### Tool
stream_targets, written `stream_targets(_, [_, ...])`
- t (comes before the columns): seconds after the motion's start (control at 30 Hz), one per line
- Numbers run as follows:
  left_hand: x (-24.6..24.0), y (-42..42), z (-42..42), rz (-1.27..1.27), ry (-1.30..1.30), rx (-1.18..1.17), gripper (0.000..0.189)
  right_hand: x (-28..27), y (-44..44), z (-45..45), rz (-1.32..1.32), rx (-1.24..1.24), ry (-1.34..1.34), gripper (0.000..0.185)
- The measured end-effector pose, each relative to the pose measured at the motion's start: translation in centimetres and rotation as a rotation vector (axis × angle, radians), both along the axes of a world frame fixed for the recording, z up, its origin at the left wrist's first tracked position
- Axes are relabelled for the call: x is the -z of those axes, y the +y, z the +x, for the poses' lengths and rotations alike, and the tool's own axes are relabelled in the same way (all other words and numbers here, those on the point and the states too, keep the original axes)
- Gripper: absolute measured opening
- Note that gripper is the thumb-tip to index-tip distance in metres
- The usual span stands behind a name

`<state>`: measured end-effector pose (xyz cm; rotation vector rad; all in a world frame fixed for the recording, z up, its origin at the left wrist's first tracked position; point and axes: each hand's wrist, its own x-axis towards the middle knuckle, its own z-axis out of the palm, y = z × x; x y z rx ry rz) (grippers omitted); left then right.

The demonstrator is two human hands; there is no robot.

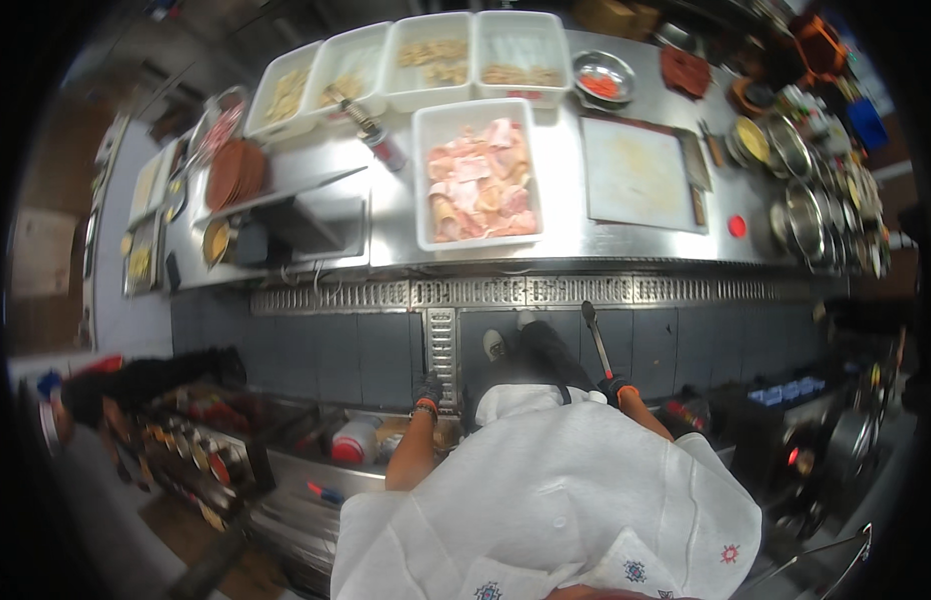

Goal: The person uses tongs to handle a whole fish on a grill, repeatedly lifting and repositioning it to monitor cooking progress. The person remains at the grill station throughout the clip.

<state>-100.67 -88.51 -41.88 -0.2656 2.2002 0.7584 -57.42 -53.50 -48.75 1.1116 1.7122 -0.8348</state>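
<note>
Tongs with dark tips and a red part near the grip (598,339) extend from my right hand (614,388), which wears a dark glove with an orange cuff and is closed around their end. My left hand (428,390), in a similar dark glove, hangs over the floor drain grate (441,337); whether its fingers hold anything is too dark to tell. Beyond the floor strip, a white plastic bin of raw chicken pieces (480,184) rests on the steel counter (563,244). A white cutting board (636,174) lies right of it, with a cleaver (694,161) along its right edge.
Several white food bins (433,64) line the counter's back, near a blowtorch (368,131) and a steel bowl of orange pieces (602,79). Steel bowls (803,217) crowd the right end. Another person (98,405) is at the far left. Behind me are a steel worktop (300,480) and cooking equipment.
</note>
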Motion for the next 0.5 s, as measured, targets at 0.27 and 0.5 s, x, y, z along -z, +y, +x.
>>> stream_targets(0.27, [6.1, 2.2, -6.4, -0.131, 0.075, 0.362, 0.037, -10.0, -11.6, -0.6, 0.120, 0.673, -0.029, 0.042])
stream_targets(0.5, [-0.3, 16.0, -5.6, -0.030, 0.333, 1.454, 0.029, -6.4, -16.5, 3.1, 0.525, 1.369, -0.122, 0.040])
